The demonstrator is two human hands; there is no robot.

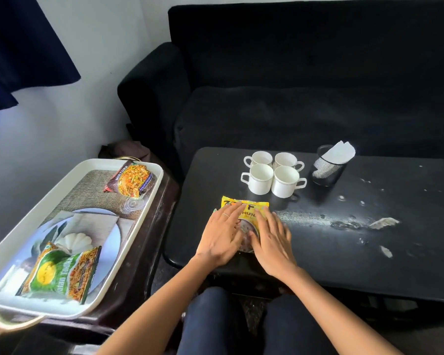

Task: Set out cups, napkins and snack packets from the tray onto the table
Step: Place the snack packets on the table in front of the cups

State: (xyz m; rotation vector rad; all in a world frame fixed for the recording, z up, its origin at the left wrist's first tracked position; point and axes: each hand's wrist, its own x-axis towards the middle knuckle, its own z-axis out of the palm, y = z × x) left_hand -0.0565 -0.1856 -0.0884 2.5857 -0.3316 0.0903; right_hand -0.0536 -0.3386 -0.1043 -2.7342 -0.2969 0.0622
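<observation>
Yellow snack packet [245,206] on table [369,239]: left hand [222,235] and right hand [272,242] flat on it, grip open. Four cups [273,172] behind.

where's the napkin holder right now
The black mesh napkin holder stands on the dark table, far side, just right of the four white cups.

A yellow snack packet [245,206] lies on the black table [369,239] by four white cups [273,172], while green [59,272] and maroon [130,179] packets sit in the white tray [62,185].
</observation>
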